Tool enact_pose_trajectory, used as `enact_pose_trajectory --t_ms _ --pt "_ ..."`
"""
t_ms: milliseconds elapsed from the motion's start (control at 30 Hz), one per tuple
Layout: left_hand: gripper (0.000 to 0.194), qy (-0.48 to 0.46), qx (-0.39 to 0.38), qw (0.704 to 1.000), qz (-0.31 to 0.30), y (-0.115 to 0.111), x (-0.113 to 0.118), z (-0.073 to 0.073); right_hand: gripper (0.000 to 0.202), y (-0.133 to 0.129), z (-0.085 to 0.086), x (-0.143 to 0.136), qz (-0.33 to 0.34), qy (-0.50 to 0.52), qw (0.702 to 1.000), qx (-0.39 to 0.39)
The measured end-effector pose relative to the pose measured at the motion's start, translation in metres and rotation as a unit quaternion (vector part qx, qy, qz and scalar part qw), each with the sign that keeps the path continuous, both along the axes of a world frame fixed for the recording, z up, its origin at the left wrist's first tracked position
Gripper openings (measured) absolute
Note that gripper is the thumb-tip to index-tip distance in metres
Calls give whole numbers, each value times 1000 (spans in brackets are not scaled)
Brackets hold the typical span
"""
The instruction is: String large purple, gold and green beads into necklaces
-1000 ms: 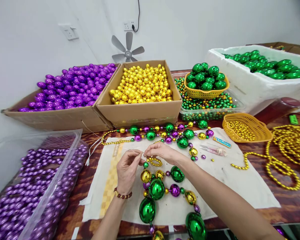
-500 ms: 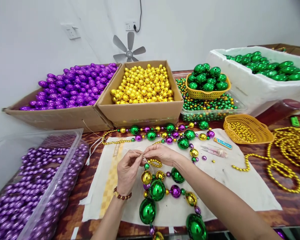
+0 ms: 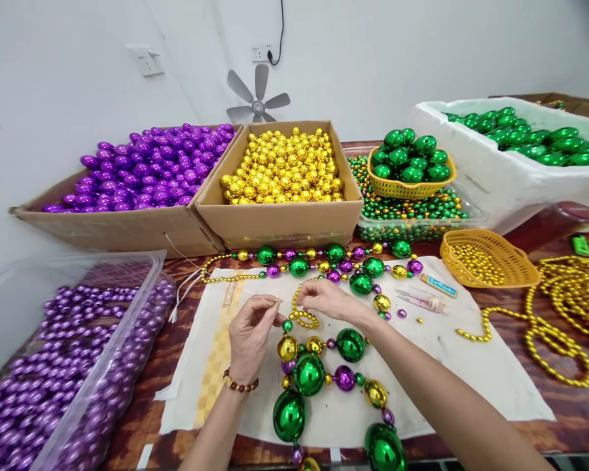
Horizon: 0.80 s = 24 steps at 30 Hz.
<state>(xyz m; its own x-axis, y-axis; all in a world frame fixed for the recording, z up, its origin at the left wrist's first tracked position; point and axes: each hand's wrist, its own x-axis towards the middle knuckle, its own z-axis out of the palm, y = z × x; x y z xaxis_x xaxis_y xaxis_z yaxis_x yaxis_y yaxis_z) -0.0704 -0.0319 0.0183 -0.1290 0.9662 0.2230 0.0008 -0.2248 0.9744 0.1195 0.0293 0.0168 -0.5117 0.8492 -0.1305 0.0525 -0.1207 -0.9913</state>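
Note:
My left hand [image 3: 251,333] pinches a thin pale string [image 3: 269,299] between thumb and fingertips, above the cloth. To its right, my right hand [image 3: 330,299] has its fingers bent together over a short strand of gold beads [image 3: 305,319]; whether it grips anything is hidden. Below both hands lies a bead necklace of large green [image 3: 309,375], gold and purple beads, its end close to my left fingertips. A second multicoloured bead strand [image 3: 298,266] runs across the far edge of the white cloth [image 3: 255,418].
Cardboard boxes hold purple beads [image 3: 147,173] and gold beads [image 3: 285,167]. A clear bin [image 3: 142,314] of purple bead strands stands left. At right are a yellow basket [image 3: 520,265], gold bead strands [image 3: 569,294], pointed snips [image 3: 425,301] and a foam box [image 3: 495,163].
My right hand has moved right, away from my left fingertips, which it was touching. My left hand stays in place with the string. The camera view has shifted slightly.

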Motion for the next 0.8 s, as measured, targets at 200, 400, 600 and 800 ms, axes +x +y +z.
enact_pose_trajectory --t_ms 200,400,600,800 --pt "11 -102 -93 990 -34 3 -1 -4 3 -28 21 10 -34 172 984 10" --pt "13 -273 -176 942 -88 5 -1 -8 11 -38 11 3 -11 183 982 -39" --pt "15 -84 -179 973 -119 10 -2 -9 6 -43 1 6 21 78 996 -27" --pt "18 -88 -207 959 -170 18 -18 3 6 -22 27 -4 41 57 997 25"
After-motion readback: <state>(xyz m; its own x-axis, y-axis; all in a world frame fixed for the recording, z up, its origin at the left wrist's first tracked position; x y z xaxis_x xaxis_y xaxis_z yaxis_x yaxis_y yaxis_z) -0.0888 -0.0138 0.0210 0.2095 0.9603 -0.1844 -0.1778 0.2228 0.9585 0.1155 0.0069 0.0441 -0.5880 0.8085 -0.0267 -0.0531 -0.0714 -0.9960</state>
